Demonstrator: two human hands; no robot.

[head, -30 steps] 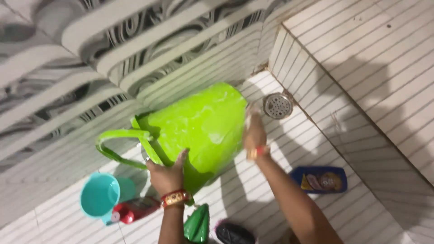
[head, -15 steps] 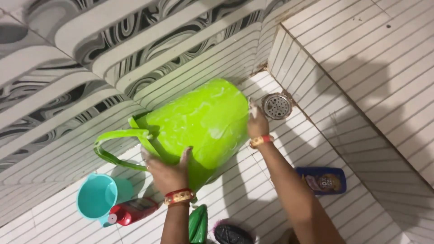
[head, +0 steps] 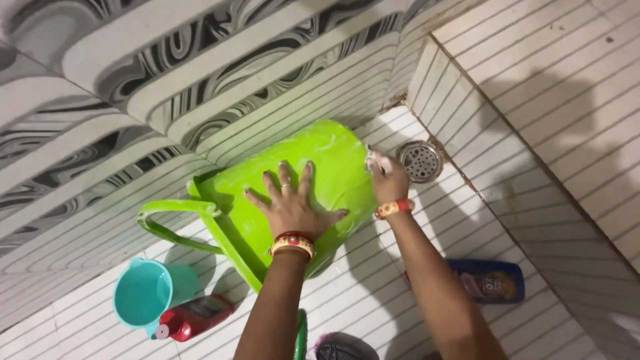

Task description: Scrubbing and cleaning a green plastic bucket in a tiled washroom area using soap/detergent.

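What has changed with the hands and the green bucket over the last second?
The left hand let go of the rim edge of the green bucket and moved up onto its side, now lying flat with fingers spread. The right hand stayed at the bucket's base end beside the floor drain, with something pale in its fingers. The bucket stays on its side; the teal mug and red bottle stayed put.

Around the green bucket: wall tiles close behind it, floor drain just right, teal mug and red bottle lower left, blue packet lower right; bare floor between
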